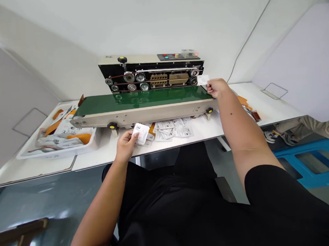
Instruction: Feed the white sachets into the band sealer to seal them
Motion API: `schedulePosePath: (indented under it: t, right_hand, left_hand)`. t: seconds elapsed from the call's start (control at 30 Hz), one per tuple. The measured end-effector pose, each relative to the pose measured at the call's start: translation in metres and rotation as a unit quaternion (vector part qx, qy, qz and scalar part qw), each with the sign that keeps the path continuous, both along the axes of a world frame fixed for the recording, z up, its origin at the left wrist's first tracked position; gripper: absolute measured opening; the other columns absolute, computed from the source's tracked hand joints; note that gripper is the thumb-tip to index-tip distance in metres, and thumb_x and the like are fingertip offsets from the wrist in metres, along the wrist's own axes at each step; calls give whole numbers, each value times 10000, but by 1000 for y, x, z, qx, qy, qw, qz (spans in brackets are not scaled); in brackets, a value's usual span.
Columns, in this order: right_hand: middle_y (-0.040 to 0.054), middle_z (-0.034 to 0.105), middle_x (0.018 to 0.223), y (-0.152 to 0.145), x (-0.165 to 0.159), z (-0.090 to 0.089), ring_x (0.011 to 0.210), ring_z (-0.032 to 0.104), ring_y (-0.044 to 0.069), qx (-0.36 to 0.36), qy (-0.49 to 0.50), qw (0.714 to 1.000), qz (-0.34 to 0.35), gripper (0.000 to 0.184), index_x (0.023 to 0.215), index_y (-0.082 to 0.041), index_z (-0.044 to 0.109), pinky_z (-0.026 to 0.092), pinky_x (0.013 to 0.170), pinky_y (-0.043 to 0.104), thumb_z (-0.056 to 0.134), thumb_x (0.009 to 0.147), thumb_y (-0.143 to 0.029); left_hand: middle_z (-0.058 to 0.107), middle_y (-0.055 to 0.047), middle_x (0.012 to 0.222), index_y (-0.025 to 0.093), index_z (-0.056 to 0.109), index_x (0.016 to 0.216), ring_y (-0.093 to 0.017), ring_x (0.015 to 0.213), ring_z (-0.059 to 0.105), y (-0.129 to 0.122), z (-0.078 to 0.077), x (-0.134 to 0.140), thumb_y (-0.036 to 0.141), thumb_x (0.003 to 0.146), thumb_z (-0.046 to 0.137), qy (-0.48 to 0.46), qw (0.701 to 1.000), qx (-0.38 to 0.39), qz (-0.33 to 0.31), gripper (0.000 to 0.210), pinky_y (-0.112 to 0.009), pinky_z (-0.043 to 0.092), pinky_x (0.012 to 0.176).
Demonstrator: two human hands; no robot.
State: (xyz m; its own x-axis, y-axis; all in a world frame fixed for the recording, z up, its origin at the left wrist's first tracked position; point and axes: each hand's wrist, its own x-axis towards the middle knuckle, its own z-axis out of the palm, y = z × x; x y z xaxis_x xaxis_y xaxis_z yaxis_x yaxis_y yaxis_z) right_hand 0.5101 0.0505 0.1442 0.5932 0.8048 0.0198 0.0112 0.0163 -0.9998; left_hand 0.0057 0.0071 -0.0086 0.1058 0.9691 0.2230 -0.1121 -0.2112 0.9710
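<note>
My left hand (126, 144) grips a small white printed sachet (141, 133) above the table's front edge, thumb on top. At the right end of the band sealing machine (162, 79), my right hand (216, 88) pinches another white sachet (203, 79), its far edge beside the end rollers. The green conveyor belt (149, 98) runs below the rollers and bears nothing I can make out. Under the conveyor's front side lie several printed sachets (174, 129), spread on the white table. Whether the left hand holds more than one sachet cannot be told.
A white tray (95, 140) full of white and orange sachets stands at the left. More orange packets (244, 101) lie behind my right forearm. A blue plastic stool (317, 162) and a person's shoes (282, 137) are at the right.
</note>
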Motion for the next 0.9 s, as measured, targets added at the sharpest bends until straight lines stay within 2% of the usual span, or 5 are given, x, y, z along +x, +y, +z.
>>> schedulePosePath:
  t: [0.17, 0.33, 0.63, 0.77, 0.9]
  right_hand:
    - [-4, 531, 673, 17, -28, 6, 531, 452, 81, -50, -27, 998, -17, 193, 787, -185, 575, 339, 436, 171, 735, 892, -159]
    - [101, 652, 1076, -25, -102, -22, 999, 665, 221, 137, -294, 927, -189, 229, 1133, -189, 713, 595, 817, 354, 602, 990, -330]
    - [48, 791, 1080, -103, -285, -110, 895, 700, 202, 13, -261, 903, 340, 289, 1145, -221, 769, 569, 859, 358, 733, 867, -290]
    - [2, 742, 856, -81, -265, -107, 697, 689, 160, 49, -213, 925, 310, 84, 957, -213, 710, 546, 706, 304, 662, 927, -275]
    - [-20, 656, 807, -45, -152, -69, 511, 562, 95, 156, -169, 973, 11, 203, 1163, -202, 638, 441, 524, 243, 598, 1007, -327]
  left_hand:
    - [710, -28, 714, 177, 746, 861, -123, 529, 554, -1, 2, 0, 489, 785, 888, -4, 1000, 2, 1, 351, -225, 401, 469]
    - [720, -31, 748, 184, 729, 883, -144, 580, 620, 1, -2, 3, 494, 800, 878, -12, 1000, -1, 3, 354, -232, 468, 487]
    - [775, -63, 1033, 197, 652, 1051, -202, 807, 756, -5, -7, 5, 536, 773, 907, 5, 992, 6, -124, 508, -365, 662, 757]
    - [764, -70, 1027, 198, 676, 1064, -227, 910, 764, -8, -6, 2, 504, 811, 886, 62, 983, 39, -166, 449, -384, 648, 854]
    - [757, -81, 1080, 198, 682, 1105, -211, 933, 754, -6, -5, 1, 485, 882, 824, 75, 983, 65, -153, 391, -382, 635, 884]
